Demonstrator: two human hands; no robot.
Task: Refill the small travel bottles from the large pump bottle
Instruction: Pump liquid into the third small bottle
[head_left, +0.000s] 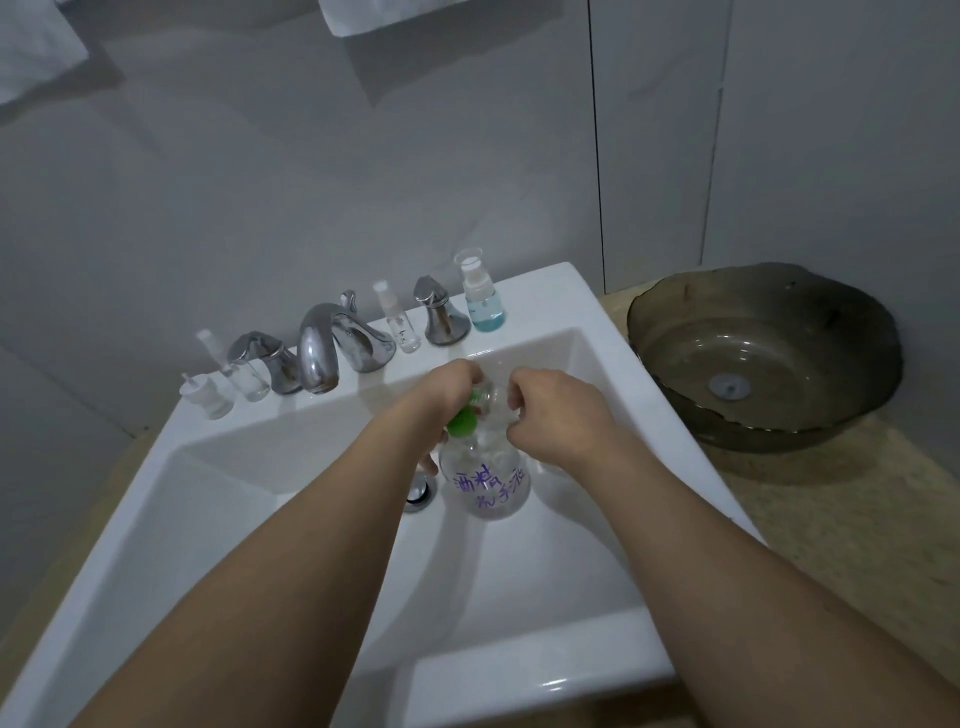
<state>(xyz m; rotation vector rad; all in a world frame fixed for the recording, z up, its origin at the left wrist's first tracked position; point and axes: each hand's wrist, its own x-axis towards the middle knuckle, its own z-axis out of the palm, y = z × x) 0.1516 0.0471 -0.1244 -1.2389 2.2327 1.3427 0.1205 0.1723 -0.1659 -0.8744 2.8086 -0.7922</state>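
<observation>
A large clear pump bottle (491, 483) with purple handwriting and a green pump head (461, 420) stands in the white sink (218, 499), near the drain. My left hand (449, 387) grips the green pump head from above. My right hand (553, 415) holds a small clear travel bottle (493, 397) against the pump's spout; most of that bottle is hidden by my fingers. On the sink's back ledge stand several small travel bottles: a squat one (210, 397), a slim clear one (244, 371), a spray bottle (400, 322) and one with blue liquid (483, 299).
A chrome faucet (332, 343) with two chrome handles (265, 361) (441, 312) stands on the back ledge. A dark glass basin (763, 353) sits on the beige counter (831, 519) to the right. White towels (31, 47) hang on the wall above.
</observation>
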